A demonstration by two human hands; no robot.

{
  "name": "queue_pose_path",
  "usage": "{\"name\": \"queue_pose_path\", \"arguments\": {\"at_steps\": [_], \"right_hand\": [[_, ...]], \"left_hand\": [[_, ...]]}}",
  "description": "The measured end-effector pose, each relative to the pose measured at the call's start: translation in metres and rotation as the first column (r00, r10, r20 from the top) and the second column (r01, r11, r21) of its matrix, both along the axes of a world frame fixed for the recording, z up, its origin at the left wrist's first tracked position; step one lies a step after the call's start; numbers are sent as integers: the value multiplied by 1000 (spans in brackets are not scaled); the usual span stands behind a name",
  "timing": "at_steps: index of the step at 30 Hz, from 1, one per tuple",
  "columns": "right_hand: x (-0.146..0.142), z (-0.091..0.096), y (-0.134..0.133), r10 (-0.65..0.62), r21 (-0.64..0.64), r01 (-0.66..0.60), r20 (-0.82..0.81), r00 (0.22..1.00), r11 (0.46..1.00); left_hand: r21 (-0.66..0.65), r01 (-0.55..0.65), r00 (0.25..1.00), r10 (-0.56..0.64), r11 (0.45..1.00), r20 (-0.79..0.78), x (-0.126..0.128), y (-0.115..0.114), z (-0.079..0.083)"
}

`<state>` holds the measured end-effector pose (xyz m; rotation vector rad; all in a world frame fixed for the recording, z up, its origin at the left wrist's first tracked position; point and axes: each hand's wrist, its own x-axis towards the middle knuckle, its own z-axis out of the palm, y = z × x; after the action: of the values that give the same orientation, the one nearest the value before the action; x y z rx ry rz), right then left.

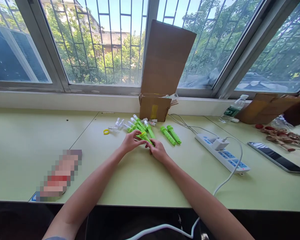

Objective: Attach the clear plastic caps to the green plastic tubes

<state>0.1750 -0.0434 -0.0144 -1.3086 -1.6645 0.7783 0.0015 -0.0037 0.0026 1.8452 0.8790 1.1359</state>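
Note:
Between my two hands is a bright green plastic tube-shaped handle [145, 137], tilted, with a yellow ring [142, 133] at its upper end. My left hand [131, 142] pinches that ringed end. Lower down, the fingers of my right hand [158, 150] close around the other end and partly hide it. Just beyond lie several similar green handles [139, 124] with clear or white tips. Two green handles [168, 135] without clear tips rest to the right. Clear plastic caps [113, 129] and a loose yellow ring [106, 132] are on the left.
An opened cardboard box [153, 107] stands against the window sill. On the right are a white power strip [222, 154] with cables, a phone [277, 157], a plastic bottle [233, 109] and a brown carton [257, 108]. A pixelated object [61, 176] lies at the left front.

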Motion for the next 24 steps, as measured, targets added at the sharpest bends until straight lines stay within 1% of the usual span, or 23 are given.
{"name": "queue_pose_path", "arguments": {"at_steps": [4,9,13,15,19,24], "right_hand": [[0,-1,1,7,-12,-7,1,1000,1000],[1,1,0,-29,2,29,22,999,1000],[2,5,0,-128,39,128,9,992,991],[2,7,-1,-153,12,153,-14,988,988],[1,6,-2,-89,-85,81,-97,991,993],[1,3,-2,-57,-70,49,-121,991,996]], "left_hand": [[-13,1,1000,-1,1000,2,0,0,1],[-18,4,1000,-4,1000,1,-1,1,-1],[-12,21,1000,-20,1000,6,-1,1,-2],[-12,27,1000,-27,1000,13,-1,0,-2],[-11,24,1000,-24,1000,10,0,-1,-1],[-5,17,1000,-17,1000,-5,0,-1,0]]}}
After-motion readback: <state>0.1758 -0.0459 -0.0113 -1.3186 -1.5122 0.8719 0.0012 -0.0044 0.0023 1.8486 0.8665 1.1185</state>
